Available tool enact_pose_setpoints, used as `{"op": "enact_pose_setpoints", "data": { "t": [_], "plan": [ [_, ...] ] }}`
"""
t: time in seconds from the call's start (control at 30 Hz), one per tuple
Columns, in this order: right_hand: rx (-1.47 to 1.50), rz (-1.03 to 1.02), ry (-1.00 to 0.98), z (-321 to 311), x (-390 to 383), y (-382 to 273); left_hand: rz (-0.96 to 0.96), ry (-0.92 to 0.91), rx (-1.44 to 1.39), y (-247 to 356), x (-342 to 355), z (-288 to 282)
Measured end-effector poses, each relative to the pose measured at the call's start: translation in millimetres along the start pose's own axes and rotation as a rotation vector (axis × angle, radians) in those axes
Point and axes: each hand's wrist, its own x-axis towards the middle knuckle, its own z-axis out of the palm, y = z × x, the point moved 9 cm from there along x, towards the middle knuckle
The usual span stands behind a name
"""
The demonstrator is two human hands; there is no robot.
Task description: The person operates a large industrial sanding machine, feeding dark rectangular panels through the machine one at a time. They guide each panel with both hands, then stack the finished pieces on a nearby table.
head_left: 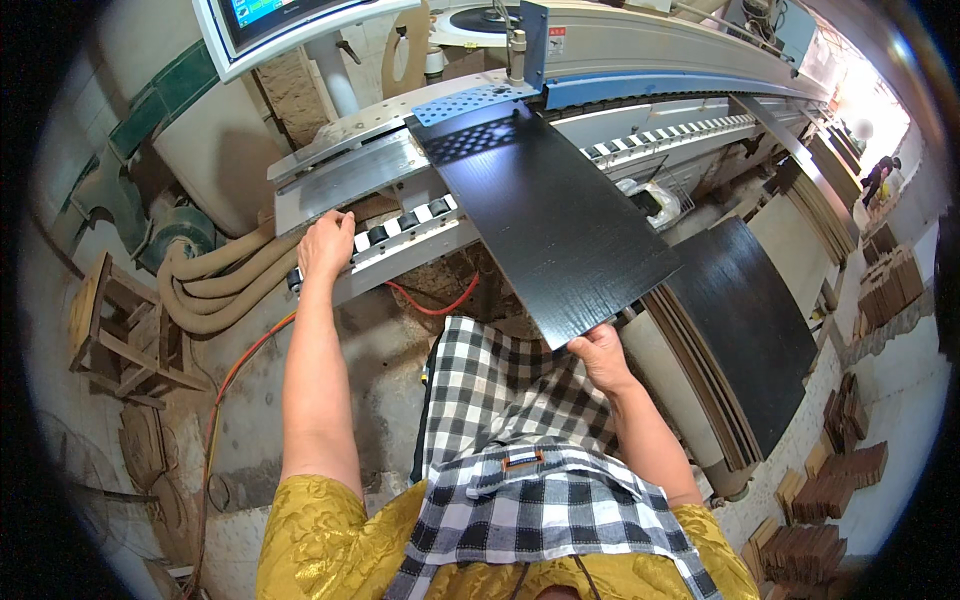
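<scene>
A long black board (550, 220) lies slanting from the machine's table toward me. Its far end sits under a blue perforated guard (475, 103). My right hand (600, 358) grips the board's near edge close to the corner, with the thumb on top and the other fingers mostly hidden. My left hand (328, 245) is at the left end of the roller rail (405, 232), beside the grey metal plate (352, 178). Its fingers are curled, and whatever they may hold is hidden. The board and my left hand are apart.
To my right stands a stack of black-topped boards (745, 320). A monitor (275, 25) rises at the upper left. Thick hoses (225, 275), a wooden stool (125, 335) and an orange cable (225, 390) are on the left. Brown panels (885, 285) and another person (880, 180) are farther right.
</scene>
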Motion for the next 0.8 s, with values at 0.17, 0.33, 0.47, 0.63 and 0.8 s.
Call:
{"op": "enact_pose_setpoints", "data": {
  "t": [0.17, 0.33, 0.47, 0.63, 0.8],
  "plan": [
    [-0.016, 0.011, 0.122, -43.8, 4.5, 0.7, -0.001, 0.012, 0.002, 2.5, -1.9, -1.8],
    [0.075, -0.055, 0.247, -78.1, 5.2, -17.8, -0.009, 0.003, 0.009, 1.1, 0.0, -0.1],
    [-0.031, -0.140, 0.417, -119.1, 4.4, -38.2, 0.011, 0.011, 0.006, 1.6, 2.5, 1.5],
    [-0.271, -0.224, 0.782, -184.0, -60.9, -89.6, -0.005, 0.011, -0.005, 0.3, 0.9, 0.5],
    [-1.305, -0.285, 1.097, -220.1, -191.0, -141.7, -0.001, 0.015, 0.014, 3.2, 0.3, -0.7]
  ]
}}
